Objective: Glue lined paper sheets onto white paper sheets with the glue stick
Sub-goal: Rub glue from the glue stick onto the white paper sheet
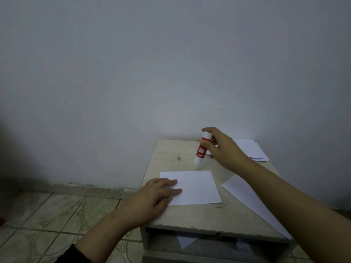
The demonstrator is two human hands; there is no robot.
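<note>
A red and white glue stick (pixel 201 149) hangs tilted above the small table (pixel 199 215); my right hand (pixel 224 149) grips it near its upper end. A small sheet of paper (pixel 197 186) lies flat in the middle of the table. My left hand (pixel 157 194) rests on the sheet's left edge with straight fingers. A second white sheet (pixel 247 194) lies to the right, partly under my right forearm and hanging over the front edge. A stack of paper sheets (pixel 250 150) sits at the back right corner.
The table stands against a plain wall (pixel 171 73). Below its top is an open shelf (pixel 209 243) with papers inside. Patterned floor tiles (pixel 47 224) spread to the left. A dark stain (pixel 178 158) marks the tabletop near the back.
</note>
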